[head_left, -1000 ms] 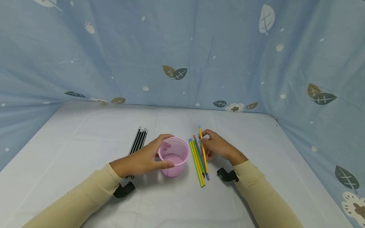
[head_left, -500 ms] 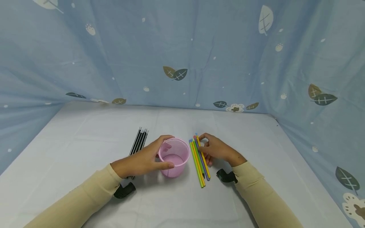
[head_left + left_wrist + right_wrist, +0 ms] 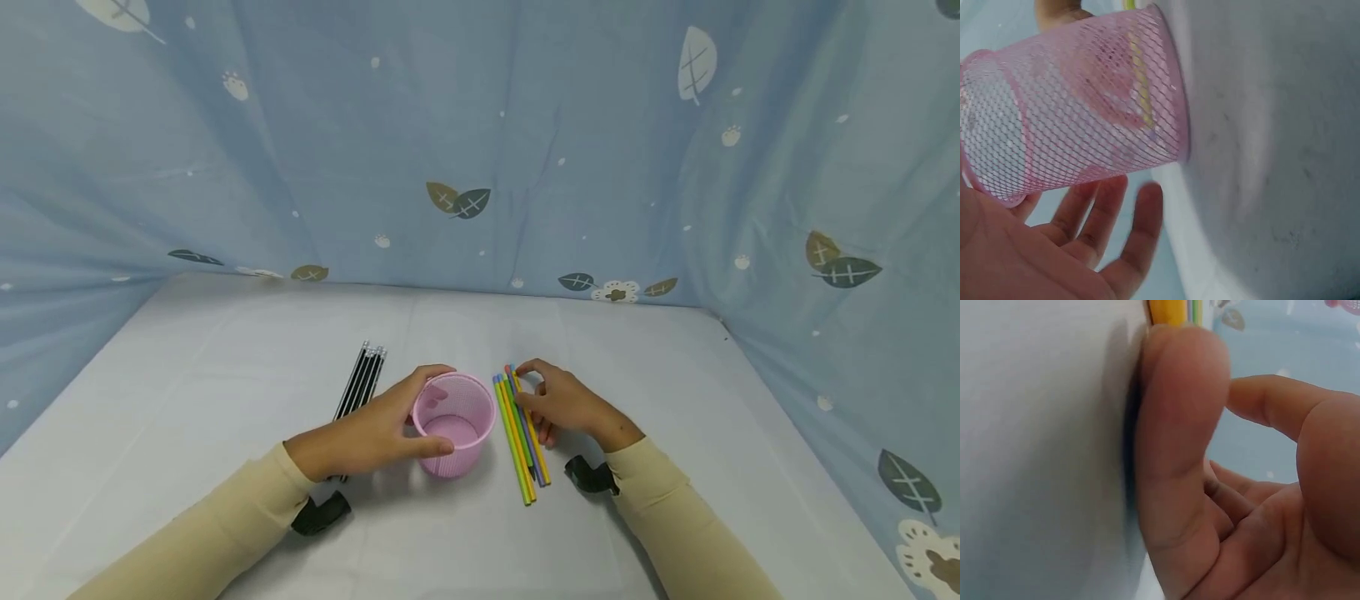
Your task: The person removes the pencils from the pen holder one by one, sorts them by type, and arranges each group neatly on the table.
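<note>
A pink mesh cup (image 3: pixel 453 423) stands upright on the white table (image 3: pixel 225 358). My left hand (image 3: pixel 367 433) grips its left side, thumb at the front and forefinger round the rim; in the left wrist view the cup (image 3: pixel 1079 106) lies against the fingers (image 3: pixel 1104 225). To its right, several coloured pencils (image 3: pixel 517 450) lie side by side. My right hand (image 3: pixel 566 404) rests at their far end, fingers curled over the yellow pencil (image 3: pixel 536 446) on the bundle's right edge. In the right wrist view, one of that hand's fingers (image 3: pixel 1179 425) presses against the yellow pencil (image 3: pixel 1165 309) on the table.
A bundle of black pencils (image 3: pixel 362 383) lies left of the cup, beyond my left hand. Blue cloth with leaf prints (image 3: pixel 480 150) walls the table at the back and both sides. Black wrist mounts (image 3: pixel 321 512) sit under both sleeves.
The right hand has brought the yellow pencil, which stuck out beyond the others, down and back level with the coloured bundle. The left hand has kept its hold on the cup.
</note>
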`<state>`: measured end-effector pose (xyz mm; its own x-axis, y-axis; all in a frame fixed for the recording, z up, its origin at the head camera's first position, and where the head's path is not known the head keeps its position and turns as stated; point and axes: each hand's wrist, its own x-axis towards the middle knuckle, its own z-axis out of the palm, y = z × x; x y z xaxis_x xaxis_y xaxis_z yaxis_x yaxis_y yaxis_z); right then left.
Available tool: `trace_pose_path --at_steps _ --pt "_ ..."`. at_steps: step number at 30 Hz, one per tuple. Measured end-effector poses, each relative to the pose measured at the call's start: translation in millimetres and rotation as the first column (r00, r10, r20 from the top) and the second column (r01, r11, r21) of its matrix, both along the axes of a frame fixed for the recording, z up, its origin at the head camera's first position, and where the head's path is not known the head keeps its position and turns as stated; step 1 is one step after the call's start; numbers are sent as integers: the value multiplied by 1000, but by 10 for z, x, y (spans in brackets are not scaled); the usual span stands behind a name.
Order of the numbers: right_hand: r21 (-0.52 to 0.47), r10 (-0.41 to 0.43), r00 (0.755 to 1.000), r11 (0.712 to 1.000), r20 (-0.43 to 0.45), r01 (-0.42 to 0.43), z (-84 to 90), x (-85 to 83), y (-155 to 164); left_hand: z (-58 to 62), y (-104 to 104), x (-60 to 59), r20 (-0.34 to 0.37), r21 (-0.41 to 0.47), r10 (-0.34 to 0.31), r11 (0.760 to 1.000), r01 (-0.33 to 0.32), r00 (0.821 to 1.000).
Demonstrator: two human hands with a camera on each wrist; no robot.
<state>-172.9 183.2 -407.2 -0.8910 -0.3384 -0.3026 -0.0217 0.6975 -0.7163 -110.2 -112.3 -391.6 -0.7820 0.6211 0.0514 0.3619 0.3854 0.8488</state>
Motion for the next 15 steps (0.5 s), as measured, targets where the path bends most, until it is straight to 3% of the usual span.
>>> trace_pose_path --at_steps 3,5,6,8,10,11,12,13,15 --pt "42 13 996 999 -89 -9 63 39 -4 45 -9 1 -84 -65 15 998 -21 996" --pt "72 6 979 997 -204 9 139 79 4 118 -46 -19 -198 -116 53 990 -77 979" --pt "91 3 961 996 -278 23 180 104 13 167 -83 -36 -264 -136 75 984 -114 962" --pt "125 -1 904 990 -428 60 256 158 29 283 -202 -82 -401 -175 138 959 -223 906" --pt "171 7 829 979 -559 107 308 203 54 410 -372 -140 -528 -220 203 905 -363 825" --pt "199 27 782 972 -623 125 318 213 75 453 -474 -176 -584 -247 222 868 -431 781" --pt "235 52 736 961 -675 148 316 215 106 489 -578 -206 -617 -284 238 821 -494 750" --pt "271 77 703 948 -707 169 309 205 144 503 -689 -244 -642 -324 246 772 -548 726" --pt "341 128 648 916 -751 213 292 169 241 478 -902 -313 -661 -396 256 680 -617 706"
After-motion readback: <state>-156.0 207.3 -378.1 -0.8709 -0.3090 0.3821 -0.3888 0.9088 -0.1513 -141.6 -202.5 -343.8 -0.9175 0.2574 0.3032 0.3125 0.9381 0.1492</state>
